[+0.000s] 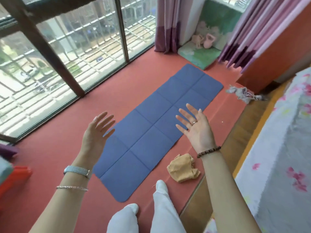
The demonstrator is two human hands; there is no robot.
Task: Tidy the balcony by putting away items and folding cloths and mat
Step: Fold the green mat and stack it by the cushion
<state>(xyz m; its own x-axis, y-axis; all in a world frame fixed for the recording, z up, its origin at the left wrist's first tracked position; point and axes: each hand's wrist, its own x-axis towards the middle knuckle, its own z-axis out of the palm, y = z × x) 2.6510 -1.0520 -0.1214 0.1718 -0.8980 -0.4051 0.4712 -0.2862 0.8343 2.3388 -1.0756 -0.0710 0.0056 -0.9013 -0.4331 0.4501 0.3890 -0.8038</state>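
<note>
A blue mat (156,130) lies flat and unfolded on the red floor (55,153). Its long side runs from 7 o'clock, near the person's feet, up to 1 o'clock toward the balcony corner. Fold lines divide it into panels.

Both hands hover above the mat and hold nothing. The left hand (98,132) is over the mat's 9 o'clock edge, fingers straight and spread apart. The right hand (195,130) is over the 3 o'clock edge, palm turned toward the camera. Its fingers are straight and spread too, with a ring (194,122) on one of them. A woven watch band (76,171) and a thin bangle (71,187) sit on the left wrist, and a string of dark beads (208,151) circles the right wrist.

A crumpled yellow cloth (183,167) lies on the floor just beside the mat, at 4 o'clock from its centre. A grey fringed cloth (242,93) lies bunched at 2 o'clock, apart from the mat's far corner.

At 12 o'clock a pair of pink shoes (204,40) rests on a green cushion (198,58) between purple curtains (165,26). A barred window (70,52) fills 10 o'clock. A bed (277,148) with a flowered cover stands at 3 o'clock. Feet in white socks (161,184) stand at 6 o'clock, one at the mat's near edge
</note>
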